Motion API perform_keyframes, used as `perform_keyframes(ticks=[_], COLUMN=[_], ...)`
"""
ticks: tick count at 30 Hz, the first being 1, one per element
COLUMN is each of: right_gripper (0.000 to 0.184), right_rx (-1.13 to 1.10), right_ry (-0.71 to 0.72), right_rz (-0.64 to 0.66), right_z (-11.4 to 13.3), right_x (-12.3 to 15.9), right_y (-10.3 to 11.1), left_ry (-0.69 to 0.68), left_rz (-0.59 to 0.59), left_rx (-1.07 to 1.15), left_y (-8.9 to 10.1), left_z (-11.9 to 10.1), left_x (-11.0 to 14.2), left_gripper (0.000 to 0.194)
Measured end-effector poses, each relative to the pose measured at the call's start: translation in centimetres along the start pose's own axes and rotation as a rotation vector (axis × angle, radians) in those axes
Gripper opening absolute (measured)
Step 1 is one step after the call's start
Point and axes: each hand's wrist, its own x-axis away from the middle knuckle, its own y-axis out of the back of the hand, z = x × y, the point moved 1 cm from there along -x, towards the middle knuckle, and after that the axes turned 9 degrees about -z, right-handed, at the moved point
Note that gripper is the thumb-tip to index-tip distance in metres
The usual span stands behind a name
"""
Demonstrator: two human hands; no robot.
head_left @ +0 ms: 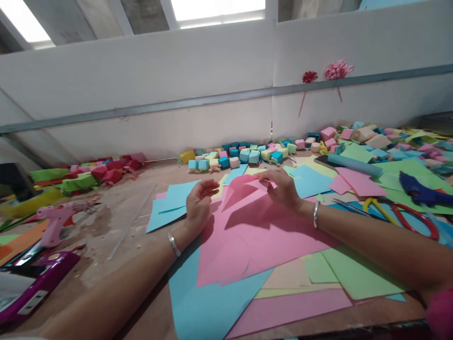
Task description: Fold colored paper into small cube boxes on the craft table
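A folded piece of pink paper (241,190) stands raised over larger pink sheets (233,250) in front of me. My right hand (283,189) pinches its upper right edge between thumb and fingers. To its left, my left hand (200,204) is held with curled fingers apart from the thumb, and nothing shows in it. Light blue paper (170,204) lies just left of that hand. More blue paper (212,307) sticks out below the pink sheets.
Small paper cubes (244,155) line the wall. At right lie scissors (414,219), a blue glue gun (421,189) and a phone (325,163). On the left are a pink glue gun (54,222), a purple device (46,283) and a clear strip (132,222). Green sheets (361,274) lie front right.
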Motion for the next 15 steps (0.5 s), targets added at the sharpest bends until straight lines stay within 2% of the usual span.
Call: perform_keyframes(ticks=[2,5,8,10,13,15], right_gripper=[0.017,0.017,0.023,0.027,0.024,0.024], right_rx=[-0.058,-0.155,-0.239,-0.267,-0.231,-0.150], right_ry=[0.053,0.108,0.178,0.225,0.286,0.365], right_rz=[0.023,0.038,0.097,0.156,0.197,0.230], right_z=[0.1,0.8,1.8,2.1,1.5,0.7], right_x=[0.2,0.6,1.0,1.2,1.5,1.5], right_y=[0.0,-0.1,-0.3,-0.5,-0.8,-1.0], left_ry=[0.052,0.111,0.133,0.158,0.186,0.197], left_rz=[0.059,0.183,0.284,0.262,0.129,0.041], left_rx=[0.049,0.102,0.049,-0.016,-0.054,-0.043], left_y=[-0.1,-0.4,-0.7,-0.8,-0.7,-0.5], left_z=[0.0,-0.9,-2.0,-2.1,-1.4,-0.6], left_x=[-0.1,0.4,1.2,1.4,1.1,0.6], left_gripper=[0.031,0.049,0.058,0.049,0.027,0.023])
